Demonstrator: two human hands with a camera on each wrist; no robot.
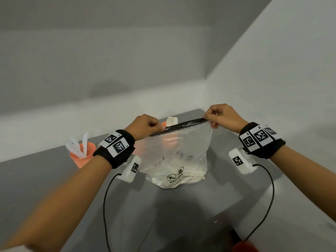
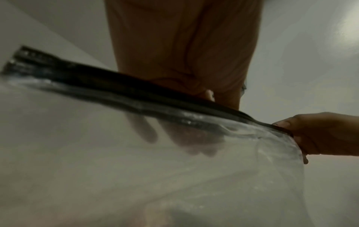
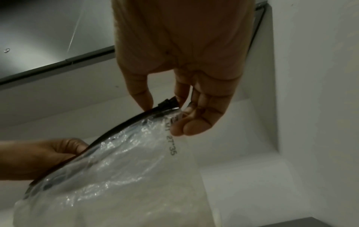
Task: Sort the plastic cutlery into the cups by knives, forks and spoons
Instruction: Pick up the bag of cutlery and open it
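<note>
On the grey table (image 1: 45, 179), in the corner of two pale walls: one clear plastic bag (image 1: 179, 157) with a black zip strip (image 1: 179, 126) along its top, held upright, its base at or near the tabletop. Contents: a heap of white plastic cutlery (image 1: 179, 172) lying in the bottom of the bag; kinds not distinguishable through the film. Left hand (image 1: 145, 127): fingers curled, pinching the left end of the zip strip. Right hand (image 1: 222, 116): thumb and fingers pinching the right end of the strip, where the right-wrist view shows a small black slider (image 3: 168, 102). Strip drawn taut between the two hands; whether the mouth is parted cannot be told. Receptacles: one orange cup (image 1: 82, 155) well to the left of the bag, holding several white pieces standing upright; a second orange cup (image 1: 164, 124) behind the bag, largely hidden, with white rounded ends (image 1: 172, 121) showing above its rim, probably spoons. A third cup is not visible for certain. Step in hand, by judgement: working the bag's closure, with sorting partly done and much cutlery left inside. Next move calls for the mouth spread wide enough for one hand to reach in, the other keeping the bag upright so it does not slump or spill.
</note>
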